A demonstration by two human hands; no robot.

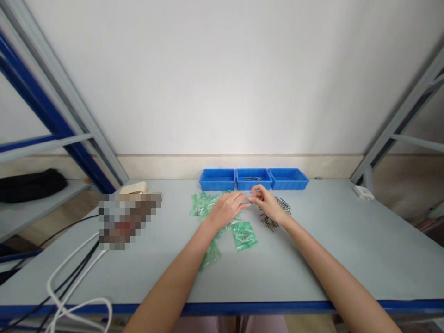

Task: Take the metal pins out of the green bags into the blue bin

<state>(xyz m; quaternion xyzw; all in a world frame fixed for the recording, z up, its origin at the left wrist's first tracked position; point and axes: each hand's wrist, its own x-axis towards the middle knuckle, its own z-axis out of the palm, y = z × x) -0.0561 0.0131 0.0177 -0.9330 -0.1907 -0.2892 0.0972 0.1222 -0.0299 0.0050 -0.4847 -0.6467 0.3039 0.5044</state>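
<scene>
My left hand [226, 209] and my right hand [265, 201] come together over the table, just in front of the middle bin. Fingers of both are pinched, tips almost meeting; whatever sits between them is too small to make out. Several green plastic bags [199, 203] with small metal pieces lie under and around my left hand. One green bag [244, 236] rests flat nearer to me. Beside and partly beneath my right hand is a loose pile of thin metal pieces, like screws [269, 223].
Against the wall stand three blue bins: a left bin [218, 185], a middle bin [255, 186] holding a few metal pieces, and a right bin [289, 185]. White cables [74, 273] and a blurred-out patch are at the left. A white adapter [363, 192] lies far right.
</scene>
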